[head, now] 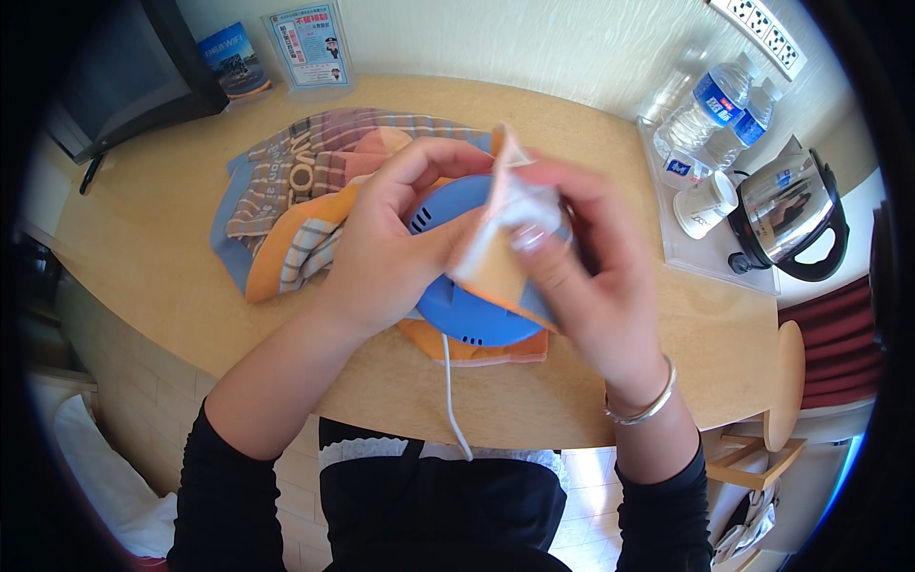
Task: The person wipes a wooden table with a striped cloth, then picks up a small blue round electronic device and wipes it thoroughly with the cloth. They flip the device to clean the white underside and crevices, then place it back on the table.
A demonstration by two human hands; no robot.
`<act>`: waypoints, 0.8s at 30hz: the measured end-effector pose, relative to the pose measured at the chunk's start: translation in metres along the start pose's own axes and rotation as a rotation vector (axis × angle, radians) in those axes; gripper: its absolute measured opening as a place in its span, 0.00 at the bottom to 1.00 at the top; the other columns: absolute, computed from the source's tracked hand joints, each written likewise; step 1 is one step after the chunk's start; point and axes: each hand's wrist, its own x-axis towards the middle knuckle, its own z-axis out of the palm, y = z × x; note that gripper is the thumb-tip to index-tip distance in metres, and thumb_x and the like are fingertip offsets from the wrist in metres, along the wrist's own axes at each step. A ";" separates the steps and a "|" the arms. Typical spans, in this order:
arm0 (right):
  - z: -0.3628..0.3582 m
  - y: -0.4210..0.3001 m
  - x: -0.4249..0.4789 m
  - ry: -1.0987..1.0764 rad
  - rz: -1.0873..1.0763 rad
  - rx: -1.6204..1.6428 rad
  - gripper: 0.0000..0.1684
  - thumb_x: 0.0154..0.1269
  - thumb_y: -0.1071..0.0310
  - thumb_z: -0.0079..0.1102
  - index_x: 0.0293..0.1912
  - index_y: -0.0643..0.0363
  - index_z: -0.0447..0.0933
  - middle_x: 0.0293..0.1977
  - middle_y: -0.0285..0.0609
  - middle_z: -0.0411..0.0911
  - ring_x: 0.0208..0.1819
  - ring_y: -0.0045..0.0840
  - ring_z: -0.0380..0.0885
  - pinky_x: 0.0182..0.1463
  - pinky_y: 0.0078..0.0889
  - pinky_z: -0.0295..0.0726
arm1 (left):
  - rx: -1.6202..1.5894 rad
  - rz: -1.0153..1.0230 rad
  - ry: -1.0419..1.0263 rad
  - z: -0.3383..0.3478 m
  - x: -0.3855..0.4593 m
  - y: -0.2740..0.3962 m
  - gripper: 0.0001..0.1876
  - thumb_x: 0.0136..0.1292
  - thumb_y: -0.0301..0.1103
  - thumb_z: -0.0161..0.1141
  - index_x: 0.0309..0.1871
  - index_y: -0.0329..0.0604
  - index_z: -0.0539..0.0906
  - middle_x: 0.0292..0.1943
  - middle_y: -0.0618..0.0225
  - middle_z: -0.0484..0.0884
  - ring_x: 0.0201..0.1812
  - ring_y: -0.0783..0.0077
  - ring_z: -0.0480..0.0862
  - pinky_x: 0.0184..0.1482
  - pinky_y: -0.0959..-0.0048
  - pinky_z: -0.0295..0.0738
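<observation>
A round blue plastic device (475, 318) with slots near its rim is held above the desk by my left hand (407, 243), whose fingers and thumb grip its left side. A white cord (450, 400) hangs from it towards the desk's front edge. My right hand (590, 264) pinches a folded orange and white cloth (493, 261) against the device; motion blurs both. The cloth hides much of the device's upper right. Under and behind my left hand lies a crumpled plaid towel (279, 193) with orange and blue borders and woven lettering.
A clear tray (668, 236) at right holds plastic water bottles (711, 104), a paper cup (704, 205) and a steel electric kettle (783, 214). A screen (136, 71) and upright signs (311, 50) stand at the back left. A power strip (761, 32) is on the wall.
</observation>
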 end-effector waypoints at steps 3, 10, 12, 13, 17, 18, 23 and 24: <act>0.001 -0.004 0.000 -0.053 0.058 -0.057 0.25 0.62 0.83 0.52 0.59 0.61 0.71 0.63 0.47 0.68 0.63 0.26 0.67 0.67 0.27 0.64 | -0.067 -0.139 0.063 0.001 0.000 0.003 0.20 0.63 0.32 0.66 0.55 0.37 0.73 0.47 0.62 0.81 0.48 0.77 0.81 0.50 0.77 0.77; 0.002 0.000 -0.003 -0.002 0.145 -0.128 0.23 0.59 0.82 0.52 0.56 0.61 0.75 0.58 0.45 0.74 0.55 0.24 0.75 0.57 0.24 0.74 | -0.030 -0.178 0.086 0.003 -0.001 0.001 0.16 0.62 0.30 0.65 0.51 0.37 0.76 0.44 0.62 0.82 0.47 0.78 0.81 0.48 0.77 0.77; 0.001 -0.008 -0.002 0.021 0.276 -0.144 0.21 0.58 0.79 0.58 0.53 0.62 0.76 0.54 0.49 0.78 0.51 0.30 0.79 0.54 0.28 0.77 | 0.025 -0.165 0.093 0.004 -0.002 -0.003 0.15 0.62 0.30 0.65 0.49 0.36 0.76 0.43 0.63 0.82 0.45 0.78 0.81 0.48 0.78 0.78; 0.000 -0.006 -0.001 0.017 0.273 -0.077 0.21 0.58 0.79 0.58 0.53 0.62 0.76 0.54 0.49 0.78 0.50 0.30 0.80 0.53 0.28 0.78 | 0.025 -0.160 0.093 0.004 -0.002 -0.004 0.15 0.62 0.30 0.65 0.49 0.36 0.77 0.42 0.63 0.82 0.44 0.79 0.81 0.47 0.78 0.78; -0.002 0.008 0.002 0.039 0.044 -0.087 0.18 0.59 0.79 0.58 0.51 0.62 0.77 0.51 0.47 0.80 0.44 0.27 0.82 0.48 0.25 0.80 | -0.068 -0.223 0.109 0.002 0.000 -0.003 0.15 0.61 0.30 0.67 0.48 0.37 0.77 0.41 0.65 0.82 0.43 0.79 0.81 0.46 0.79 0.77; 0.000 0.009 0.002 0.054 -0.008 -0.111 0.17 0.60 0.78 0.57 0.50 0.62 0.78 0.50 0.46 0.81 0.43 0.25 0.82 0.47 0.23 0.80 | -0.113 -0.257 0.119 0.000 0.001 -0.001 0.15 0.60 0.30 0.67 0.48 0.37 0.77 0.41 0.66 0.82 0.43 0.79 0.81 0.46 0.79 0.77; 0.006 0.009 -0.001 0.124 0.188 -0.002 0.13 0.64 0.76 0.57 0.49 0.63 0.79 0.43 0.43 0.83 0.41 0.18 0.81 0.46 0.19 0.79 | -0.007 -0.226 0.068 0.001 -0.001 -0.003 0.15 0.60 0.30 0.68 0.47 0.37 0.77 0.42 0.66 0.82 0.43 0.79 0.82 0.46 0.79 0.78; 0.005 0.006 -0.001 0.134 0.300 0.039 0.13 0.65 0.75 0.57 0.49 0.63 0.79 0.41 0.43 0.83 0.42 0.17 0.81 0.46 0.19 0.78 | 0.030 -0.216 0.044 0.002 -0.001 -0.004 0.15 0.60 0.31 0.68 0.47 0.37 0.77 0.42 0.66 0.82 0.43 0.79 0.82 0.46 0.79 0.78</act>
